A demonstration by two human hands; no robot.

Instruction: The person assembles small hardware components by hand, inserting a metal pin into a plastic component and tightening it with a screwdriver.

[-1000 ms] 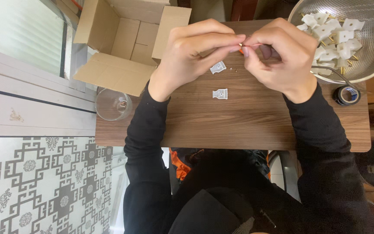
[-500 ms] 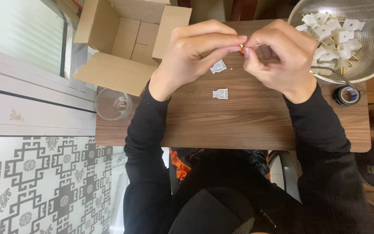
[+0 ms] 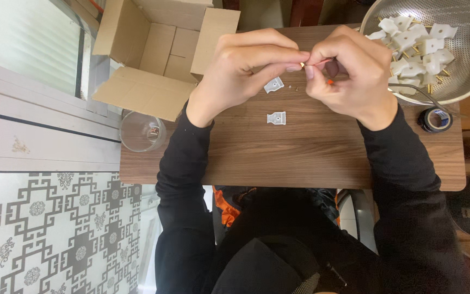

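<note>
Both hands meet above the far middle of the worktop [image 3: 300,152], fingertips together. The left hand [image 3: 240,71] has thumb and forefinger pinched in a closed grip on the tip of a small pin [image 3: 303,65], brass-coloured where it shows between the fingers. The right hand [image 3: 349,71] is likewise closed, its thumb and forefinger pressed on the same pin from the other side; a small orange spot shows at its lower fingers, too small to identify. The pin is held clear of the worktop, between the two hands. Directly below the left fingers lies a small white plastic clip [image 3: 273,85], flat on the wood; a second white clip [image 3: 276,118] lies just nearer the person, apart from the first. Neither clip is touched. To the right, at the far corner, a metal colander [image 3: 463,71] holds a heap of white clips with brass pins, its wire handle reaching toward the right wrist. Just beside the colander, at the right edge, lies a roll of black tape [image 3: 434,119]. To the left, an open cardboard box [image 3: 159,54] stands at the far left corner with its flaps spread, one flap near the left hand. A clear glass [image 3: 142,130] stands at the left edge, below the box. Both forearms are in black sleeves
</note>
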